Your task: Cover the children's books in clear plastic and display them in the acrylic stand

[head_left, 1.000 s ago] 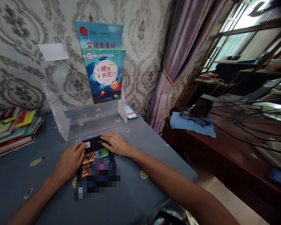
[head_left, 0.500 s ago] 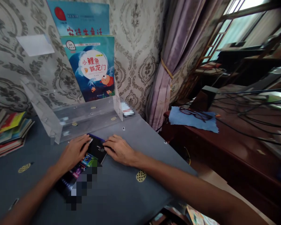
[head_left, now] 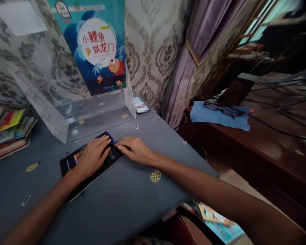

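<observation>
A thin book with a black cover (head_left: 114, 153) lies slantwise on the grey tablecloth, its print small and its edge at the far end blue. My left hand (head_left: 93, 157) rests flat across the cover, fingers stretched toward that end and hiding much of the picture. At the book's far right corner, my right hand (head_left: 135, 149) has its thumb and fingers brought together on the edge. Just beyond stands a clear plastic book stand (head_left: 97, 120); a blue picture book (head_left: 102, 51) with orange fish leans upright behind it.
A stack of books (head_left: 11, 134) sits at the left. Across a gap on the right, a dark red desk (head_left: 275, 136) carries glasses (head_left: 224, 109) on a blue cloth (head_left: 206, 115), plus several cables. More books (head_left: 221, 224) lie below the table's front edge.
The view has tipped downward. The black book now lies flatter on the table, more of its cover in sight. My left hand has moved from its edge onto the cover; my right hand stays at the far end.
</observation>
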A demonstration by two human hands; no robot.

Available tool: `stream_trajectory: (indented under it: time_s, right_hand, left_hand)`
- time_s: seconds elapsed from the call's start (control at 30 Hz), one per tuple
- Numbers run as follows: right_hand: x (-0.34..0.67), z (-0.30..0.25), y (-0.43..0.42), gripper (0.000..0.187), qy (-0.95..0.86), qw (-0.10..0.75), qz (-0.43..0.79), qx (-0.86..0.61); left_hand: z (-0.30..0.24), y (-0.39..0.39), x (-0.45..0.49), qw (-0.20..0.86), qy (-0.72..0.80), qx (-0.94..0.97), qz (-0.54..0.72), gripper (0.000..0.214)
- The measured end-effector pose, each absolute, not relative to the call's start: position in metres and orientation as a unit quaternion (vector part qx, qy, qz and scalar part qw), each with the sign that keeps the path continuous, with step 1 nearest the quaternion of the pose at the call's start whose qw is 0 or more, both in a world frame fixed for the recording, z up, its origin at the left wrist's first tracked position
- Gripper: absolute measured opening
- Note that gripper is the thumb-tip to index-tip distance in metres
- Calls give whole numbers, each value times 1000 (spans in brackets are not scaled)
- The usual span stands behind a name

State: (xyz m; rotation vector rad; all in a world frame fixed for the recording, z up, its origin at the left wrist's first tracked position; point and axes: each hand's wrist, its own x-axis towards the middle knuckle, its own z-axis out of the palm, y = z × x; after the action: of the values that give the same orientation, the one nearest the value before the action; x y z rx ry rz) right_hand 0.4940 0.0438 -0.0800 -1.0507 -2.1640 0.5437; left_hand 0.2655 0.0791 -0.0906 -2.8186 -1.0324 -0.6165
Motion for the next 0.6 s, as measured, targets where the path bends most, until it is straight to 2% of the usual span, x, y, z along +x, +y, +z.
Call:
stream_trajectory:
  time_s: [0.3,0.6]
  right_hand:
    - [502,-74,47,37,-780,367,292,-415]
    - [501,-73,46,38,-782,356,296,-417]
  left_hand:
    - [-76,51,280,7,-268,-944,-191,32]
    - [-80,42,286,54,-281,-943,-167,33]
